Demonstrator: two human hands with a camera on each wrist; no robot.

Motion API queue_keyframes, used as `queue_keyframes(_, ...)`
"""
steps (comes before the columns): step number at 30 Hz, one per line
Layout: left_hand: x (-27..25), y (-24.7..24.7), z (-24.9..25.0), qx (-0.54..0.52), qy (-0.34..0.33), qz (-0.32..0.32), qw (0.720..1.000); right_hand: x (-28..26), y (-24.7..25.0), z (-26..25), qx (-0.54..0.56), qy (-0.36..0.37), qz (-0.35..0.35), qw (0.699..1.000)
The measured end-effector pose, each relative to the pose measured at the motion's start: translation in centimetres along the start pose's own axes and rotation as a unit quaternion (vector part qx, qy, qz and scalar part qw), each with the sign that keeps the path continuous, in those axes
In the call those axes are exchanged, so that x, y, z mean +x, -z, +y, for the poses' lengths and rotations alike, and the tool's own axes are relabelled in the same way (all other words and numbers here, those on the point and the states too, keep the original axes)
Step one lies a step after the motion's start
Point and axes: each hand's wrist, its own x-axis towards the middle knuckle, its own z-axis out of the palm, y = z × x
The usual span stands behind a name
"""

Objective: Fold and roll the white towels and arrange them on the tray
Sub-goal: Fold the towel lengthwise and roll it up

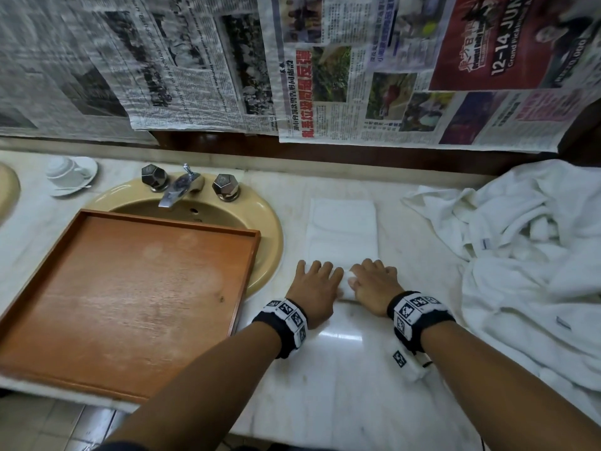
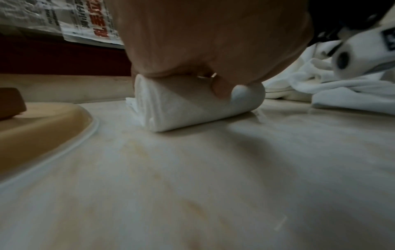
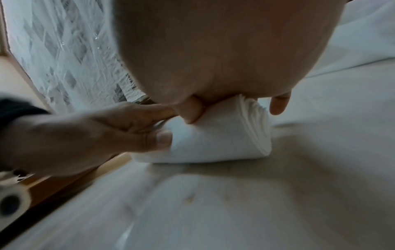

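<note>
A beige oval ceramic sink (image 1: 260, 219) with a chrome faucet (image 1: 177, 187) occupies centre left. An upturned white cup on a saucer (image 1: 70, 174) sits at upper left. Newspaper sheets (image 1: 292, 60) cover the wall above the pale marble worktop (image 1: 325, 385).

My left hand (image 1: 313, 288) and right hand (image 1: 374, 284) lie side by side on the rolled near end of the towel (image 1: 343, 229), whose flat part stretches away from me on the counter (image 1: 341, 385). Left of it the tray (image 1: 123, 297) rests across the near rim of the sink (image 1: 266, 229). The heap of towels (image 1: 527, 255) lies to my right. A cup on a saucer (image 1: 70, 174) stands far left, behind the tray.
</note>
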Motion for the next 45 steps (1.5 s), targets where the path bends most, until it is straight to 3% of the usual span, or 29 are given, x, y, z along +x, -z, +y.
queue_keyframes(4, 2.2, 1.2, -1.1, 0.006, -0.023, -0.002, 1.000, -1.3, -1.9, -0.3, -0.001, 0.039, 0.224, 0.974)
queue_keyframes(6, 3.3, 1.3, -1.5, 0.019, -0.028, 0.002, 0.999, -2.2, -3.1, -0.8, -0.022, 0.054, 0.266, 0.962)
queue_keyframes(11, 5.5, 1.3, -1.8, 0.042, -0.002, 0.024, 0.999, -1.7, -4.2, -1.9, -0.028, -0.008, 0.194, 0.981)
queue_keyframes(16, 5.3, 1.1, -1.0, 0.032, 0.042, 0.075, 0.996, -0.5, -2.5, -0.4, -0.008, 0.039, 0.198, 0.979)
queue_keyframes(19, 2.8, 0.5, -0.2, 0.002, 0.006, 0.096, 0.995, -0.9, -1.4, 0.5, -0.001, 0.057, 0.127, 0.990)
queue_keyframes(23, -1.2, -0.2, 0.4, 0.001, -0.049, 0.053, 0.997, -3.3, 0.4, 0.8, 0.029, 0.085, 0.025, 0.996)
queue_keyframes(25, -2.4, -0.4, 0.8, -0.012, -0.072, 0.036, 0.997, -4.9, 1.2, 0.4, 0.050, 0.077, -0.047, 0.995)
queue_keyframes(27, -3.0, -0.4, 1.0, -0.020, -0.099, 0.019, 0.995, -6.0, 0.9, 0.1, 0.047, 0.066, -0.075, 0.994)
queue_keyframes(30, -2.9, -0.1, 0.9, -0.026, -0.118, -0.003, 0.993, -6.7, -1.2, 0.3, 0.063, 0.063, -0.050, 0.995)
queue_keyframes(34, -1.4, 0.7, 0.9, -0.002, -0.100, -0.019, 0.995, -8.2, -4.0, -0.7, -0.012, 0.044, 0.160, 0.986)
queue_keyframes(36, -0.4, 0.9, 0.9, 0.024, -0.087, -0.012, 0.996, -8.6, -5.4, -1.3, -0.035, 0.033, 0.211, 0.976)
queue_keyframes(42, 0.9, 0.9, 1.5, 0.030, -0.022, 0.060, 0.998, -6.9, -5.9, -0.5, -0.005, 0.046, 0.206, 0.977)
queue_keyframes(45, -0.5, 0.4, 2.5, 0.023, -0.029, 0.119, 0.992, -6.6, -3.6, 0.4, -0.022, 0.084, 0.152, 0.985)
